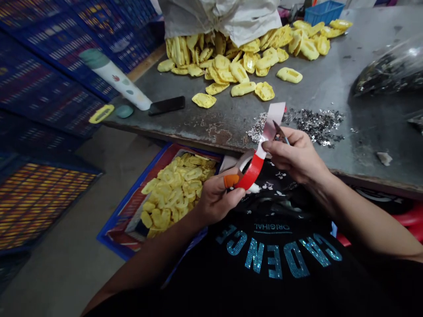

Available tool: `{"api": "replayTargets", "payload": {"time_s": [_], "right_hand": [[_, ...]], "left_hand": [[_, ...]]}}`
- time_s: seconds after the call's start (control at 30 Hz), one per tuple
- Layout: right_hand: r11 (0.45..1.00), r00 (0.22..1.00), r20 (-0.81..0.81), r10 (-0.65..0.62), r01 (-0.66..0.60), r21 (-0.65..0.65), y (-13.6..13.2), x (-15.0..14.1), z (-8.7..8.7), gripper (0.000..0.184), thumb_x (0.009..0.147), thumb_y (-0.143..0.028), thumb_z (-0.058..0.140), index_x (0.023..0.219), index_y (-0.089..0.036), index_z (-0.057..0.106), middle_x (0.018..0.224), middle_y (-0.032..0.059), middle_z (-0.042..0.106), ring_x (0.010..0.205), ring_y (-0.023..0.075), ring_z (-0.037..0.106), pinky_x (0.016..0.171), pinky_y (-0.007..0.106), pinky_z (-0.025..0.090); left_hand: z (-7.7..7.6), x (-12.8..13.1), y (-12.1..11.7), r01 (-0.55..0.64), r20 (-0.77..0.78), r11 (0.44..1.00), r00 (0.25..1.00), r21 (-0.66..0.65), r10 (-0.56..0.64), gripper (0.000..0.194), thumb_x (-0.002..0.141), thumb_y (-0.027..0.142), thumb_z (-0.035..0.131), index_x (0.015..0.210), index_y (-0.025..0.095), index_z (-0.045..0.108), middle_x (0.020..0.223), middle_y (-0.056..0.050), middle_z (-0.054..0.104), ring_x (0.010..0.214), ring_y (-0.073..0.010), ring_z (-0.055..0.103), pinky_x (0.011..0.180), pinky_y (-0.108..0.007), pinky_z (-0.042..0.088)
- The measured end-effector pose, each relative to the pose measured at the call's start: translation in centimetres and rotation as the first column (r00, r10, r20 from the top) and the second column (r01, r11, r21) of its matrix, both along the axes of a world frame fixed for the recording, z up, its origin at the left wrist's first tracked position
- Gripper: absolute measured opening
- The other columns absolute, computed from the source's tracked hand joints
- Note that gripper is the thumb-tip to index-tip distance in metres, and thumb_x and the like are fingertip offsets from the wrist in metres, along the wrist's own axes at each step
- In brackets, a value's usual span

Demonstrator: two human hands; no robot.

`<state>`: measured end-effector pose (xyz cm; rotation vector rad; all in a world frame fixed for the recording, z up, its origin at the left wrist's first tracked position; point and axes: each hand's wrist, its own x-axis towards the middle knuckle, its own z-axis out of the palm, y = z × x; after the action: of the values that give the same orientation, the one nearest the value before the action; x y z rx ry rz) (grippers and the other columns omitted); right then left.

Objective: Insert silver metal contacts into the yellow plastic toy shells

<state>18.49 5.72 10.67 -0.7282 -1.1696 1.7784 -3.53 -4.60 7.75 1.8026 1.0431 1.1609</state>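
My left hand, with an orange finger cot on one finger, grips a roll of red tape above my lap. A strip pulled off the roll rises to my right hand, its pale side showing near the loose end. My right thumb and fingers pinch this strip. Also in my right hand is a small pointed metal tool, mostly hidden by the fingers, so its kind is unclear. Just beyond, small shiny metal pieces lie heaped on the grey table.
Yellow plastic shells spill from a white sack. A crate of similar shells stands below the table edge. A bottle and phone lie left, a plastic bag right. Blue crates are stacked at far left.
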Motion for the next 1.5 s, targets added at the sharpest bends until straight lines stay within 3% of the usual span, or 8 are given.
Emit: {"api": "replayTargets", "payload": {"time_s": [0.17,0.37,0.6,0.8,1.03,1.2,1.3,1.5], "right_hand": [[0.958,0.964,-0.056,0.258,-0.263,-0.115,1.5,-0.1,-0.8,0.055,0.067,-0.048,0.11,0.083,-0.023,0.063,0.058,-0.0156,0.038,0.047,0.0016,0.016,0.038,0.019,0.011],[0.819,0.808,0.136,0.574,-0.564,-0.102,2.3,0.9,-2.6,0.053,0.083,-0.062,0.099,0.102,-0.021,0.072,0.07,-0.0113,0.051,0.05,0.0018,0.027,0.04,0.02,0.013],[0.789,0.755,0.289,0.589,-0.614,-0.004,2.4,0.1,-4.8,0.062,0.088,-0.075,0.088,0.106,-0.017,0.078,0.084,-0.0021,0.064,0.065,0.0064,0.046,0.053,0.02,0.032],[0.832,0.792,0.313,0.525,-0.554,0.006,2.3,0.5,-5.3,0.067,0.1,-0.083,0.07,0.113,-0.018,0.081,0.059,-0.0107,0.036,0.049,0.0059,0.025,0.044,0.025,0.012],[0.859,0.871,0.062,0.487,-0.465,-0.215,2.8,1.1,-6.4,0.064,0.091,-0.081,0.084,0.106,-0.018,0.083,0.07,-0.0107,0.03,0.053,0.0037,0.014,0.042,0.025,0.005],[0.869,0.882,0.089,0.463,-0.432,-0.243,2.1,1.7,-7.1,0.07,0.089,-0.085,0.081,0.111,-0.018,0.084,0.078,-0.0073,0.044,0.052,0.0022,0.018,0.043,0.026,0.009],[0.899,0.877,0.199,0.437,-0.421,-0.12,1.3,1.2,-6.1,0.071,0.094,-0.086,0.075,0.111,-0.019,0.085,0.077,-0.0059,0.046,0.053,0.0037,0.027,0.043,0.025,0.013],[0.914,0.899,0.236,0.37,-0.397,0.078,-0.2,-0.6,-3.2,0.06,0.104,-0.074,0.072,0.126,-0.019,0.082,0.071,-0.0058,0.052,0.058,0.0067,0.038,0.048,0.024,0.02]], "left_hand": [[0.6,-0.9,0.3,-0.009,0.249,0.987,0.967,-0.162,0.05,0.036,0.105,0.047,0.067,0.079,0.022,0.066,0.068,-0.002,0.062,0.065,-0.0191,0.067,0.058,-0.034,0.06],[4.7,-3.9,1.1,0.094,0.354,0.86,0.929,-0.501,0.105,0.044,0.096,0.052,0.071,0.065,0.023,0.059,0.054,0.0,0.04,0.048,-0.015,0.046,0.033,-0.026,0.046],[8.1,-5.4,0.8,0.032,0.366,0.795,0.898,-0.606,0.243,0.04,0.09,0.043,0.076,0.062,0.018,0.063,0.055,0.003,0.036,0.047,-0.011,0.038,0.034,-0.021,0.043],[8.2,-5.7,0.8,-0.003,0.33,0.712,0.885,-0.702,0.329,0.044,0.085,0.046,0.079,0.057,0.017,0.061,0.055,0.003,0.036,0.046,-0.0092,0.037,0.034,-0.017,0.038],[9.6,-7.2,0.6,0.012,0.375,0.821,0.893,-0.571,0.247,0.041,0.092,0.043,0.078,0.062,0.016,0.071,0.055,0.001,0.041,0.047,-0.0115,0.041,0.036,-0.02,0.043],[10.1,-8.5,0.7,-0.037,0.39,0.845,0.876,-0.533,0.284,0.042,0.088,0.044,0.081,0.06,0.016,0.069,0.057,0.002,0.039,0.047,-0.0106,0.04,0.035,-0.02,0.042],[9.1,-7.9,0.5,-0.133,0.359,0.828,0.855,-0.544,0.374,0.042,0.085,0.044,0.084,0.059,0.016,0.066,0.055,0.003,0.041,0.046,-0.0101,0.041,0.036,-0.02,0.042],[4.9,-3.7,-0.2,-0.281,0.422,0.901,0.81,-0.329,0.407,0.03,0.083,0.04,0.088,0.066,0.019,0.073,0.05,0.002,0.052,0.043,-0.0118,0.049,0.038,-0.021,0.044]]}}
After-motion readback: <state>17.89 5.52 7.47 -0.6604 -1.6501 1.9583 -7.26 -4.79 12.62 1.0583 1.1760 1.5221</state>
